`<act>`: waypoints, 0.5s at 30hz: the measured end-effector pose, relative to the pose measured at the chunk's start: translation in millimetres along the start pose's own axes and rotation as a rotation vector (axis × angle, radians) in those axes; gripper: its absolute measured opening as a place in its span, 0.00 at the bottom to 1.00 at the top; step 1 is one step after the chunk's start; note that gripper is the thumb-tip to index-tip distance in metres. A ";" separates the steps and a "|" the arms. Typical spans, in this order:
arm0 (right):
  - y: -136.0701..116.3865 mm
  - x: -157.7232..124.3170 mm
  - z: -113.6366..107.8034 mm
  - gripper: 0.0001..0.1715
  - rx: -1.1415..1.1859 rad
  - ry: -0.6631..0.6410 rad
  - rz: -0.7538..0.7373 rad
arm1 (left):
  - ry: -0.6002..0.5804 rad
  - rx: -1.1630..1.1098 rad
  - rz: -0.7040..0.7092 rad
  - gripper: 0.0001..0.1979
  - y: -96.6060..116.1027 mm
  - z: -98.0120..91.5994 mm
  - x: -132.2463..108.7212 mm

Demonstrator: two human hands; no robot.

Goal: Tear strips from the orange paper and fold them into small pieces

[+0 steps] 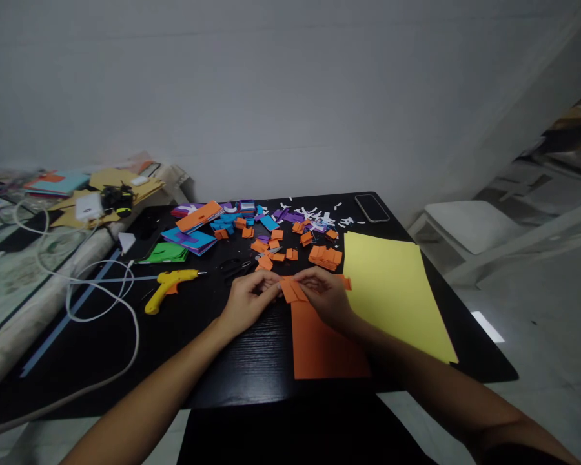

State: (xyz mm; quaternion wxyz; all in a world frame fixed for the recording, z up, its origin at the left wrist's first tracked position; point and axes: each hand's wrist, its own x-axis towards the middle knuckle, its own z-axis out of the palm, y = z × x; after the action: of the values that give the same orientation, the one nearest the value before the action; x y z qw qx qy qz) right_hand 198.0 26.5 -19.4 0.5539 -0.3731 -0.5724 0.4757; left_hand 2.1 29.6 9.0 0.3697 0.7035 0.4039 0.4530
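Between my two hands is a small folded piece of orange paper (293,290), pinched at its left edge by my left hand (252,297) and at its right by my right hand (326,294). Under it and under my right forearm lies a larger orange sheet (319,352). Just beyond my hands sits a stack of orange paper pieces (325,257), with several loose folded orange pieces around it. Dark-handled scissors (235,266) lie left of these, partly covered by paper.
Yellow sheets (392,284) lie to the right, a phone (372,208) at the back right. On the left are a yellow glue gun (172,287), a white cable (136,336), green paper (164,252) and blue cards (193,239). White scraps (314,216) are scattered behind. A white stool (465,226) stands right.
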 end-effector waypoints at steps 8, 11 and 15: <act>0.8 -1.1 -0.3 0.04 0.015 -0.015 -0.003 | -0.013 -0.003 -0.016 0.08 -2.7 1.3 -1.5; -1.2 -0.4 -1.0 0.04 0.011 -0.022 0.001 | -0.020 -0.041 -0.025 0.08 -1.9 1.5 -1.7; -2.6 0.5 -1.5 0.04 0.029 -0.018 0.019 | -0.046 -0.119 -0.079 0.10 2.8 0.3 0.3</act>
State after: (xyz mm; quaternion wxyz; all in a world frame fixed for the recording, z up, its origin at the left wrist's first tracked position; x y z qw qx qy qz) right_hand 199.6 26.4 -16.9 0.5495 -0.3663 -0.5668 0.4925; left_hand 3.1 28.6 11.5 0.4377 0.6740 0.3952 0.4450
